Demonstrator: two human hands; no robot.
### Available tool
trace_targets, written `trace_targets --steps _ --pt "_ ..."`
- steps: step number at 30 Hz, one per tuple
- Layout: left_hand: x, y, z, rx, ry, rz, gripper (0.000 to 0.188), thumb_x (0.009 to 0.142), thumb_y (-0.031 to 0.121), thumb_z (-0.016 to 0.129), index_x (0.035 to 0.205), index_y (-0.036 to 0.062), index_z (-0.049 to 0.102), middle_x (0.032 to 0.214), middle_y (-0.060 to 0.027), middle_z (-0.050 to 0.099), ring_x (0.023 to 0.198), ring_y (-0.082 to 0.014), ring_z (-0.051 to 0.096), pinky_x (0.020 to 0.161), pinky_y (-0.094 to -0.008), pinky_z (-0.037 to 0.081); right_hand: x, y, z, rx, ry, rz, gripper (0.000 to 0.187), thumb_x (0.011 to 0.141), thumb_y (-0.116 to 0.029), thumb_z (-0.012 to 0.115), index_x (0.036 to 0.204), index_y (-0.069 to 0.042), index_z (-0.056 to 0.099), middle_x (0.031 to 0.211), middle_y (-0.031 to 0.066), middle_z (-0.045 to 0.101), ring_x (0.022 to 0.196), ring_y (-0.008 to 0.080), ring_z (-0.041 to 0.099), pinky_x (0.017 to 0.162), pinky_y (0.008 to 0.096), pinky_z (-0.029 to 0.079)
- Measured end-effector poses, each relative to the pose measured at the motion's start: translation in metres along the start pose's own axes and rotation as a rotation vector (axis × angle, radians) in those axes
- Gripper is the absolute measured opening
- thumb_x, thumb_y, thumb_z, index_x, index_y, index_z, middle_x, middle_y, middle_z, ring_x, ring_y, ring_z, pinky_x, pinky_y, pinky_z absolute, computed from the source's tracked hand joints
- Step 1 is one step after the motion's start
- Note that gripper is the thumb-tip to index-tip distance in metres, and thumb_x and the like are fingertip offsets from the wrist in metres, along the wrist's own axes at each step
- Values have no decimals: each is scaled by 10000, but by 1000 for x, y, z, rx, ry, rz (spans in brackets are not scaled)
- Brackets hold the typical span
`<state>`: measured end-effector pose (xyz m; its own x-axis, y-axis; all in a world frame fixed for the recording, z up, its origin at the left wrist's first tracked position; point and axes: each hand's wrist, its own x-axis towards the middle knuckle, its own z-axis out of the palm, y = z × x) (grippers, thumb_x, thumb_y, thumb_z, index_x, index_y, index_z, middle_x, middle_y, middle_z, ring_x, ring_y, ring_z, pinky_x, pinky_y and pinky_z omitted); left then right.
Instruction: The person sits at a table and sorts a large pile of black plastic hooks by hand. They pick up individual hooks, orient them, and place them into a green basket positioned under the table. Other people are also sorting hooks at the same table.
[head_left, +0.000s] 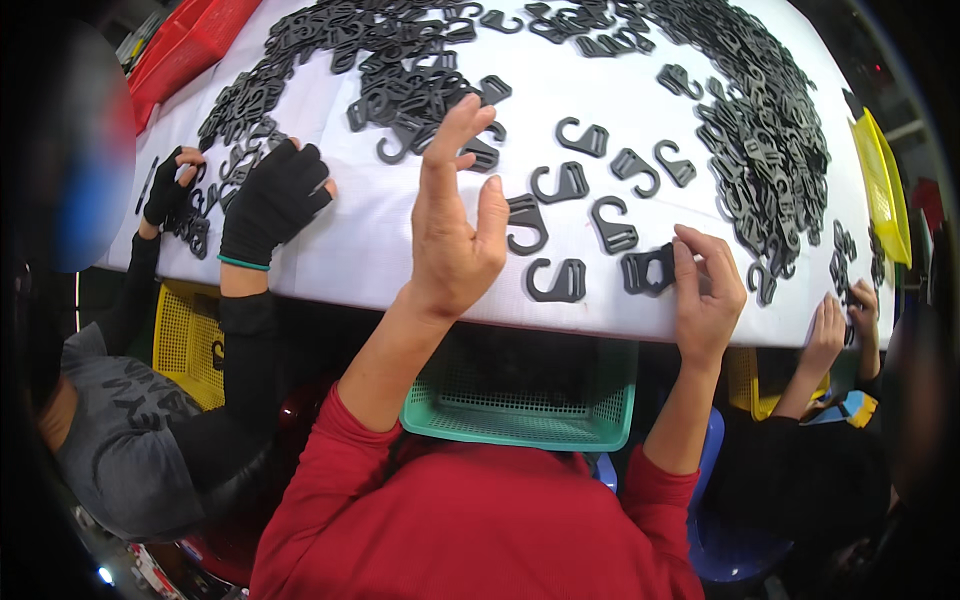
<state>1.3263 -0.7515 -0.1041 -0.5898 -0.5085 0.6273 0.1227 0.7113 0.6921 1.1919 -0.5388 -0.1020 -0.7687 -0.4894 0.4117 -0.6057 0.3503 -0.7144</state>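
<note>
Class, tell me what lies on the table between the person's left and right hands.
The head view shows it: several separate black hooks lie on the white table between the left hand and the right hand.

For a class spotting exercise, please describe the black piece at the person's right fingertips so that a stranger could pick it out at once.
Find the white table, then the loose black hooks scattered on it just beyond the teal basket. At their near right corner lies the black piece. Unlike its neighbours, it has the fingertips of the person's right hand at it.
</note>
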Motion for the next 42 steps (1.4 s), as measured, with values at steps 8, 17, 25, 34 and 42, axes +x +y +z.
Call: trace_targets --steps 8,17,25,34,42 --pt "0 -2 0 -17 -7 -16 578 841 -82 507 1399 32 414 1344 -143 542 1230 -255 540 930 -351 455 3 -2 -1 -76 -72 -161 242 789 13 685 1026 -34 699 1039 108 639 996 271 575 860 351 469" --pt "0 -3 1 -20 -16 -16 510 852 -62 516 1353 26 477 1335 -150 538 1202 -272 538 922 -355 464 1 9 1 -159 111 1 231 834 63 587 1023 -24 686 1067 121 614 1028 281 575 886 357 470" --pt "0 -2 1 -10 -25 -23 498 847 -61 520 1334 37 505 1332 -152 539 1201 -280 536 913 -355 469 2 10 1 -185 98 -45 226 845 50 587 1034 -26 684 1099 132 605 1053 295 563 905 370 462" --pt "3 2 -1 37 -32 6 449 820 -80 523 1258 12 556 1275 -162 574 1176 -311 550 945 -365 450 24 9 10 -339 -142 -233 490 885 -306 682 1305 -85 560 1412 180 456 1352 403 367 1116 509 284" --pt "6 3 1 84 -35 40 423 844 -83 499 1245 27 579 1288 -138 576 1183 -265 552 946 -353 461 32 -7 27 -314 -391 -267 667 821 -533 676 1360 -165 533 1446 192 402 1398 406 290 1138 571 210"
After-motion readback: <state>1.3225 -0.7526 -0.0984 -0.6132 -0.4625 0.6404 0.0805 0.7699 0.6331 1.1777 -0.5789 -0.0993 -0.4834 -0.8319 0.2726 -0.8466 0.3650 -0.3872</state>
